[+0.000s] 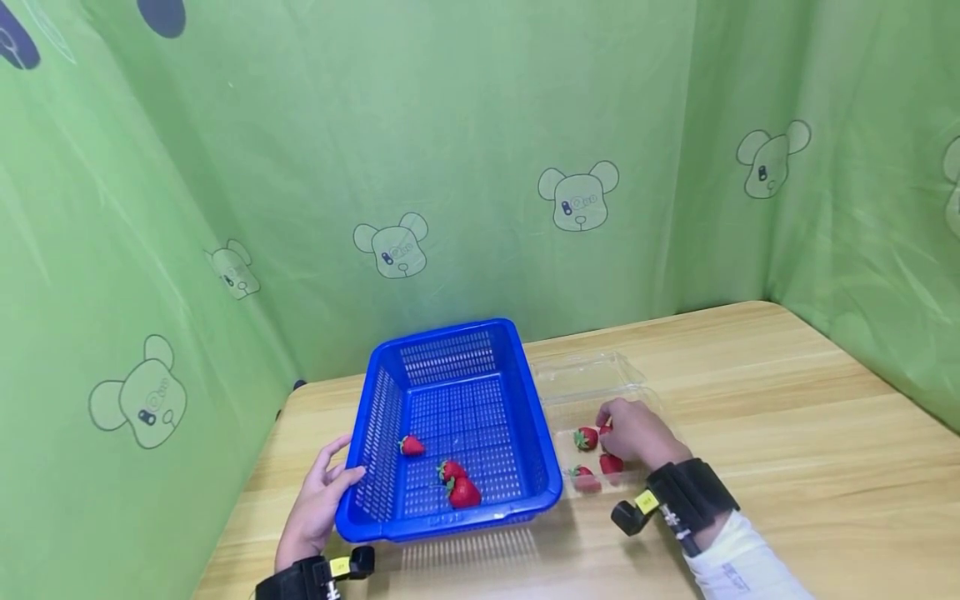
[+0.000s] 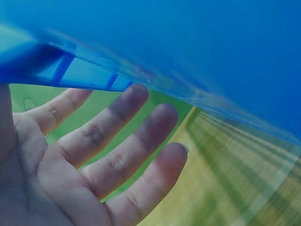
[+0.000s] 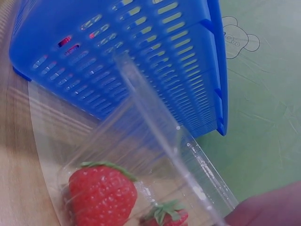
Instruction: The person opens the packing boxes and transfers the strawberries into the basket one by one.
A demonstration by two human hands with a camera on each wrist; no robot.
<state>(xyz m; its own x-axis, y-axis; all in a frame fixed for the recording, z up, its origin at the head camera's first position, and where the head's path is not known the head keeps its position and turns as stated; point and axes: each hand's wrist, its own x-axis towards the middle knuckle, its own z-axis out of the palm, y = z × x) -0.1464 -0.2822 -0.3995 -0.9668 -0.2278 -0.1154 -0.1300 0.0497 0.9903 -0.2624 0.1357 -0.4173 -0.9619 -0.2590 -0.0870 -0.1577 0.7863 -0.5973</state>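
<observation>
Left hand [image 1: 313,510] gripping blue basket [image 1: 457,412], likely for steadying: thumb over left rim, fingers loosely bent beneath. Strawberries [image 1: 465,493] lying inside basket, more in clear box [image 1: 567,412] right of basket. Right hand [image 1: 639,429] hanging there, fingertips hiding; cannot tell hold.

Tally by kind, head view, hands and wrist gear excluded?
Blue basket: 1
Clear container: 1
Strawberries: 7 visible (3 in the basket, 4 at the container)
Total: 9; the right hand may hide more strawberries.
</observation>
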